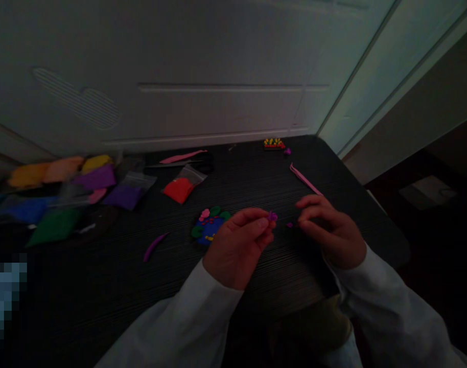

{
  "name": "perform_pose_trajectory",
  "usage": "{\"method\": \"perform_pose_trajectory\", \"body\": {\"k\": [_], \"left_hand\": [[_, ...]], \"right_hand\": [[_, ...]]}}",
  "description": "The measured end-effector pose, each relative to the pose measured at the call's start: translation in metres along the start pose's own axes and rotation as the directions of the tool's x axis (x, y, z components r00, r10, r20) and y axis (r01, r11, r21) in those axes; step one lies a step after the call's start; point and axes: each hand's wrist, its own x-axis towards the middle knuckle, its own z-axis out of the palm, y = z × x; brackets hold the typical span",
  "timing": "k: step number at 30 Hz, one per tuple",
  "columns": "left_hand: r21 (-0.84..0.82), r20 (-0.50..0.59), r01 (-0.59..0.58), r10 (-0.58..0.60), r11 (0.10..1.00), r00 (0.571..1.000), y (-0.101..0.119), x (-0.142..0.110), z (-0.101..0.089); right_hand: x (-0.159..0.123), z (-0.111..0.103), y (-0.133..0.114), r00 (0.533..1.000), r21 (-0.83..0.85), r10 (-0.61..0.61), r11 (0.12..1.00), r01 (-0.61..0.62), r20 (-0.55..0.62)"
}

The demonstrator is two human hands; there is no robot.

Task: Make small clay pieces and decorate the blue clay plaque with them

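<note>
My left hand (239,245) is pinched on a small purple clay flower (272,216), held up over the dark table. To its right, my right hand (331,230) has its fingers curled but apart, with no object visible between them. Just off its thumb tip is a small purple clay piece (289,225); contact with the thumb is unclear. Partly hidden behind my left hand lies a blue clay disc (206,232) with green leaf shapes, a pink flower and yellow and red bits. A curved purple clay strip (156,247) rests further left.
Pink tweezers (306,180) lie beyond my right hand. At the back are scissors (180,164), a pink tool (183,156) and a small yellow-and-red clay piece (274,144). A red clay bag (180,189) and several coloured bags (53,220) lie left. A white panelled surface (218,112) stands behind.
</note>
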Motion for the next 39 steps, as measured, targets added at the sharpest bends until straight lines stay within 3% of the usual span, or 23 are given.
{"method": "perform_pose_trajectory", "body": {"k": [5, 13, 21, 33, 39], "left_hand": [[-0.024, 0.024, 0.097, -0.097, 0.995, 0.995, -0.001, -0.004, 0.001], [-0.054, 0.161, 0.141, -0.131, 0.989, 0.978, -0.001, -0.007, 0.001], [-0.07, 0.254, 0.181, -0.158, 0.981, 0.954, 0.0, -0.011, 0.003], [-0.061, 0.223, 0.226, -0.208, 0.972, 0.952, 0.001, -0.012, 0.005], [-0.073, 0.268, 0.215, -0.188, 0.974, 0.945, 0.001, -0.011, 0.002]], "right_hand": [[-0.004, 0.024, -0.018, 0.989, 0.378, 0.095, 0.925, -0.047, -0.11], [-0.004, 0.049, -0.036, 0.98, 0.681, 0.13, 0.733, 0.007, -0.15], [-0.003, 0.052, -0.04, 0.99, 0.694, 0.065, 0.719, 0.042, -0.127], [-0.005, 0.05, -0.036, 0.988, 0.618, 0.03, 0.783, 0.071, -0.152], [-0.007, 0.049, -0.034, 0.986, 0.586, 0.012, 0.805, 0.09, -0.168]]}}
